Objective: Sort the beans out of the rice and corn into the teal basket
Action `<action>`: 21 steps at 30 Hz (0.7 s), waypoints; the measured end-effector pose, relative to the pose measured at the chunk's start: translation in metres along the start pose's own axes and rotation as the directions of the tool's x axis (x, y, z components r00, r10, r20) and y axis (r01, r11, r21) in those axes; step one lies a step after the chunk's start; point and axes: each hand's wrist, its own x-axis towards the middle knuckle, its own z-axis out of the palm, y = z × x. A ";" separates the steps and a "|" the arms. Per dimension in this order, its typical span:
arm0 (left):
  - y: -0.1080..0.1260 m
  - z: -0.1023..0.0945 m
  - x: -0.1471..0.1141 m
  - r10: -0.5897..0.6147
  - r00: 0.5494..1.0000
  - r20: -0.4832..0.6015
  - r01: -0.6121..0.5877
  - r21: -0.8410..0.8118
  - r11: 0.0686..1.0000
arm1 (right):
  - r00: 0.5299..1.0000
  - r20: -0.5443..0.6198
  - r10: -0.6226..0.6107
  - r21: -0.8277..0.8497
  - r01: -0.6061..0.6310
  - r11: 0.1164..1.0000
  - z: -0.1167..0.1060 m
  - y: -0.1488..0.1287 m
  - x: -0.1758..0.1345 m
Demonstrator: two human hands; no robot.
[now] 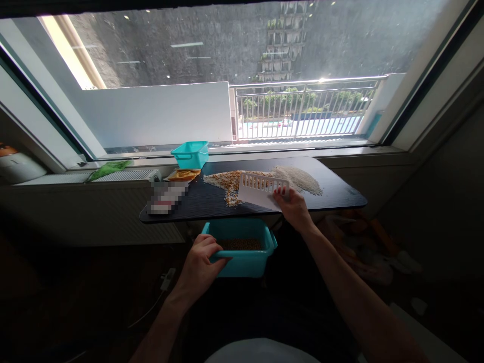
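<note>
My left hand (206,257) is closed around the left front rim of a turquoise plastic bin (242,264), held just below the table's front edge. A layer of brownish-yellow grains (242,244) lies in it. My right hand (293,206) grips the right end of a white plastic panel with a row of slots (259,195), tilted over the table. Behind and beside the panel lies a spread of corn kernels mixed with white grains (227,180). Farther right is a heap of white, rice-like grains (300,179). The panel hides part of the spread.
A black table (336,194) stands against the window. A smaller turquoise basket (191,155), an orange-and-white packet (184,175) and a blurred-out item (166,198) are at its left. A green cloth (109,170) lies on the radiator (130,176). Below left hangs a white plug with a cord (167,279).
</note>
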 end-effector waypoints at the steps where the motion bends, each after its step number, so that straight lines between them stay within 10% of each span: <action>1: 0.000 0.000 0.000 0.001 1.000 0.001 -0.001 -0.001 1.000 | 1.000 0.011 0.000 0.005 0.000 1.000 0.002 -0.002 0.000; 21: 0.004 -0.001 0.001 -0.016 1.000 -0.014 0.016 -0.006 1.000 | 0.997 0.069 0.042 0.050 -0.046 0.998 -0.005 -0.005 -0.006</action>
